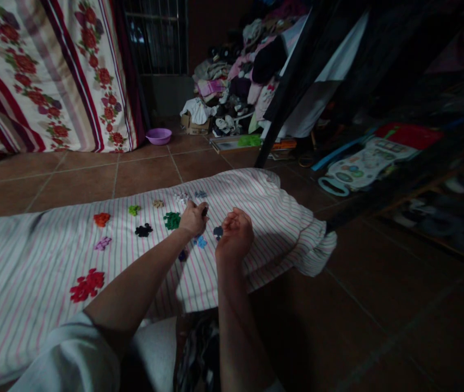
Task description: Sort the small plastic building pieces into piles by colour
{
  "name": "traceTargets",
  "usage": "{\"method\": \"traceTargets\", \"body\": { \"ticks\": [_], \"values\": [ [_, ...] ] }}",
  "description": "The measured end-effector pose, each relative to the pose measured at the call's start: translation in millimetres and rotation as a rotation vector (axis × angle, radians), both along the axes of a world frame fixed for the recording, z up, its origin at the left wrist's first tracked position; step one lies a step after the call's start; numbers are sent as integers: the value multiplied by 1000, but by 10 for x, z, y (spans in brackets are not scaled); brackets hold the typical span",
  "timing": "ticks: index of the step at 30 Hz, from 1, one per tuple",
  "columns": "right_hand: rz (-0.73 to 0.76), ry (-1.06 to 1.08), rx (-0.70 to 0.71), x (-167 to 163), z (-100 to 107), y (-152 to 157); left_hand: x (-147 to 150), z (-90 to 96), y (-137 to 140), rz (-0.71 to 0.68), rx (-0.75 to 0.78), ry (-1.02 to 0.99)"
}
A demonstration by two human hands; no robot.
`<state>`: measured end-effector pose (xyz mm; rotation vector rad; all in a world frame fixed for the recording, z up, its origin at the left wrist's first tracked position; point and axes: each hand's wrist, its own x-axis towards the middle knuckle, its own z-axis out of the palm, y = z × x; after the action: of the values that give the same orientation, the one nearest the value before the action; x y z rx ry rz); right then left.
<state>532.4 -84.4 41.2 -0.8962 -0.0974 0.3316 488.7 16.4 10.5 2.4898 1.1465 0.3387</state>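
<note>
On a striped cloth [134, 288] lie heaps of small, button-like pieces sorted by colour. My left hand [194, 218] is pinched closed among them, a small dark spot showing at its fingertips. Beside that hand are a green heap [172, 220], a white heap [181, 198], a grey heap [200, 194] and a light blue heap [200, 242]. My right hand [237, 231] is turned palm up with its fingers curled in; whatever lies inside is hidden. Dark grey-blue pieces [217, 232] lie just left of it.
Farther left are red [87, 285], orange [101, 219], purple [103, 243], black [143, 230], lime [134, 210] and tan [158, 203] heaps. A dark slanted post [283, 103] rises behind the cloth. A purple basin [159, 136] and piled clothes stand beyond.
</note>
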Motion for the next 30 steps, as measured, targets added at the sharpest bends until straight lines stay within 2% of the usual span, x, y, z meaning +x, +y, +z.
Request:
{"method": "traceTargets", "body": {
  "ticks": [13, 18, 23, 28, 30],
  "values": [
    [-75, 50, 4, 122, -8, -51, -35, 11, -2, -48, 5, -44],
    [-61, 16, -46, 141, -18, -51, -185, 120, -231, -66, 18, -145],
    [46, -111, -183, 29, -42, 18, -715, 351, -741, -182, -75, -293],
    [317, -440, -343, -78, -231, 102, -1618, 520, -1317, -342, -360, -298],
    [373, -574, -391, -117, -306, 124, -2015, 510, -1499, -340, -474, -241]
  ]
}}
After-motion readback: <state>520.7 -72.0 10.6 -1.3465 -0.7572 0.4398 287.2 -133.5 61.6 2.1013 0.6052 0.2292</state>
